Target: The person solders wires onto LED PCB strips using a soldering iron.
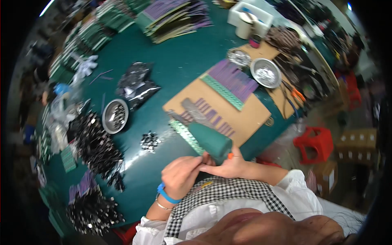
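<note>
My left hand [181,173], wearing a blue band at the wrist, is closed in a pinch at the near end of a shiny green patterned strip [185,135]. My right hand [228,165] meets it, thumb stretched toward the left fingertips; its other fingers are partly hidden. What it grips cannot be made out. A small orange bit [230,155] shows at the right fingers. Just beyond the hands is a dark green, cone-like thing [210,141]. Past it, a grey bar [200,111] lies across short purple strips [222,126] on a brown board [183,93].
A purple-and-green strip panel [232,81] lies on the board. Metal bowls [265,73] stand at right, another bowl [115,116] at left. Black tassel-like bundles [96,143], a pile of small shiny parts [150,141] and a black plastic bag [136,83] lie left. A red stool [313,145] stands right.
</note>
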Demonstrator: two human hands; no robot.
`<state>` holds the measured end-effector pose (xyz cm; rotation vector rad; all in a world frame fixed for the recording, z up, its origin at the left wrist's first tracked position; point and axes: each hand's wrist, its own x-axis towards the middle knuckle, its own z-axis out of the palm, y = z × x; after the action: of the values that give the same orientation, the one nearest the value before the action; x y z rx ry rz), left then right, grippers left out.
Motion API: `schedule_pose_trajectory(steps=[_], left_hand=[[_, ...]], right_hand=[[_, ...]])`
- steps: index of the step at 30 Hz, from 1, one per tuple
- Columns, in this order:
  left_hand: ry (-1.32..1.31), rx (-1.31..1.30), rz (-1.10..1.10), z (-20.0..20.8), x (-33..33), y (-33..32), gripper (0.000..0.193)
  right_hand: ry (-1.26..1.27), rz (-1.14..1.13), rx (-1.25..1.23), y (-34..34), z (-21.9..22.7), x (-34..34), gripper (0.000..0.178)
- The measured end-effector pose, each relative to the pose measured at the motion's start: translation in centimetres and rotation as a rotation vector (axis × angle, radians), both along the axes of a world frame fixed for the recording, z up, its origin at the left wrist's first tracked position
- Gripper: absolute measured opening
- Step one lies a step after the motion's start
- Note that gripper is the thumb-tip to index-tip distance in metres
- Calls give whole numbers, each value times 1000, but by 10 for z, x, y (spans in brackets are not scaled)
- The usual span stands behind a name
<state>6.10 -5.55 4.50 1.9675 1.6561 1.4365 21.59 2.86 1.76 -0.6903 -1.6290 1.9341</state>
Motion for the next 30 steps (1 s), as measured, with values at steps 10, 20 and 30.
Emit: schedule_pose_trajectory(steps=[10, 20, 30], left_hand=[[-79, 11, -43, -4, 5, -5, 28], [-230, 66, -7, -16, 4, -12, 27], [-253, -13, 9, -25, 1, -15, 13]], right_hand=[[-88, -67, 105, -4, 17, 2, 33], [-97, -137, 23, -3, 1, 11, 60], [-14, -65, -10, -9, 0, 3, 53]])
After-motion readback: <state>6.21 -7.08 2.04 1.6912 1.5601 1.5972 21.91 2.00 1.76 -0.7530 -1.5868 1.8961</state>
